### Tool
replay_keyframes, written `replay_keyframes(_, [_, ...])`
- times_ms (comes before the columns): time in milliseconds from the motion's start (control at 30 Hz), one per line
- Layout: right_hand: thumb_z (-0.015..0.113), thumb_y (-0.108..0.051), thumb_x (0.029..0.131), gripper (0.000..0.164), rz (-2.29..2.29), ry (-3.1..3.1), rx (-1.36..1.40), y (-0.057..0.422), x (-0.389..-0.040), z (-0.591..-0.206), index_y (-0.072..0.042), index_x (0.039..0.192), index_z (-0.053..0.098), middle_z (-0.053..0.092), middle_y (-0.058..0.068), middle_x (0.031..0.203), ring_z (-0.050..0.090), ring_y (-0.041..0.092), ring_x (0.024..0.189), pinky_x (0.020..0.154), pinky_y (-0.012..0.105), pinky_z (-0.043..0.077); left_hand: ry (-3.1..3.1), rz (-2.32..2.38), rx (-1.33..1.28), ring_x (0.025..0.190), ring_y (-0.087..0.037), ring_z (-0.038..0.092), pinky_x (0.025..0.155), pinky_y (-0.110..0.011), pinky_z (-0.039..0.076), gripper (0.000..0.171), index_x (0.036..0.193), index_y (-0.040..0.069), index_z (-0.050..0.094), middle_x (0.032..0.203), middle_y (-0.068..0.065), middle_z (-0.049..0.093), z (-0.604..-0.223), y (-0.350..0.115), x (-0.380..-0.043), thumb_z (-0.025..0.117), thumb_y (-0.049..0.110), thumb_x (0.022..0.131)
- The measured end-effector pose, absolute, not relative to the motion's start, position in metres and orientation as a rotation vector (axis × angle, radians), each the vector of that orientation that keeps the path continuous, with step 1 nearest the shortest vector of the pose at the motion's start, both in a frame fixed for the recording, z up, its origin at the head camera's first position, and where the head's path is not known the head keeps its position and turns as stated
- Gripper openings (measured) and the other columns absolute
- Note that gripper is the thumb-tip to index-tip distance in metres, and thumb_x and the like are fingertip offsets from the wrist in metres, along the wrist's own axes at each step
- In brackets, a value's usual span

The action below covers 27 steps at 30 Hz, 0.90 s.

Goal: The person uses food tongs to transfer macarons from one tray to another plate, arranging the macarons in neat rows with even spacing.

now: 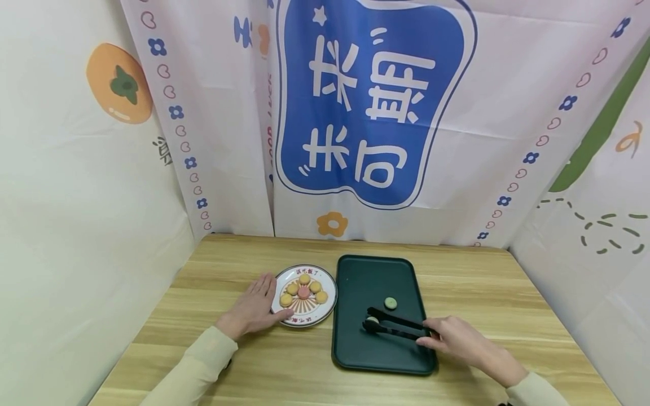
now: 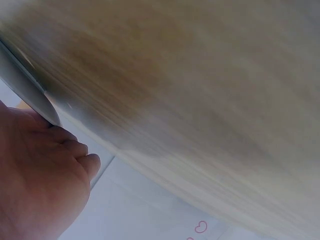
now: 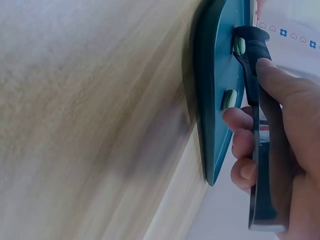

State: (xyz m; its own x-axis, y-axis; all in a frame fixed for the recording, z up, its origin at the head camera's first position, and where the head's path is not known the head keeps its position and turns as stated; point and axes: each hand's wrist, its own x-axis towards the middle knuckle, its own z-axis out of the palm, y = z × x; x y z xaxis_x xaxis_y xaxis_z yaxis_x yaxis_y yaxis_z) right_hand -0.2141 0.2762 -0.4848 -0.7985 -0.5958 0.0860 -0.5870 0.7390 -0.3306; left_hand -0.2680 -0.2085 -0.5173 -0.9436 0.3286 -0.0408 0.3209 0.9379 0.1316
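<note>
My right hand (image 1: 457, 338) grips black tongs (image 1: 398, 333) over the dark green tray (image 1: 355, 355). Between the tong tips sits a pale green macaron (image 3: 240, 46), low over the tray. A second green macaron (image 1: 390, 303) lies on the tray just beyond the tongs. My left hand (image 1: 256, 307) rests against the left rim of a white plate (image 1: 329, 282), fingers straight and thumb spread along its near edge. On the plate, several yellow macarons (image 1: 286, 300) are arranged around one pink macaron (image 1: 303, 292).
Plate and tray stand side by side on a wooden table (image 1: 284, 372), the plate's right rim close to the tray's left edge. A printed cloth (image 1: 228, 141) hangs behind the table, with more cloth along both sides.
</note>
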Motion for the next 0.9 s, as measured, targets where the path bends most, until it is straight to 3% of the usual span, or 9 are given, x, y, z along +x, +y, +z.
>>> replay_keyframes(267, [0.059, -0.048, 0.094, 0.03, -0.547, 2.911, -0.986, 0.271, -0.215, -0.485, -0.018, 0.088, 0.062, 0.043, -0.017, 0.06, 0.035, -0.007, 0.052, 0.048, 0.013, 0.035, 3.029, 0.211, 0.506, 0.15, -0.042, 0.016, 0.123, -0.052, 0.02, 0.107, 0.151, -0.01, 0.023, 0.16, -0.029, 0.018, -0.515, -0.208, -0.265, 0.042, 0.075, 0.089])
replay_keyframes(500, [0.058, -0.051, 0.094, 0.041, -0.516, 2.917, -0.988, 0.26, -0.219, -0.48, -0.011, 0.098, 0.067, 0.043, -0.017, 0.062, 0.039, -0.006, 0.055, 0.051, 0.014, 0.036, 3.033, 0.18, 0.506, 0.151, -0.041, 0.015, 0.124, -0.051, 0.02, 0.109, 0.151, -0.009, 0.022, 0.16, -0.028, 0.018, -0.516, -0.209, -0.268, 0.039, 0.078, 0.088])
replay_keyframes(900, [0.057, -0.053, 0.094, 0.041, -0.568, 2.886, -0.978, 0.24, -0.226, -0.478, -0.013, 0.1, 0.067, 0.044, -0.015, 0.062, 0.039, -0.005, 0.054, 0.051, 0.015, 0.037, 3.035, 0.128, 0.511, 0.151, -0.04, 0.016, 0.124, -0.05, 0.02, 0.109, 0.152, -0.009, 0.023, 0.16, -0.027, 0.019, -0.517, -0.208, -0.268, 0.038, 0.079, 0.088])
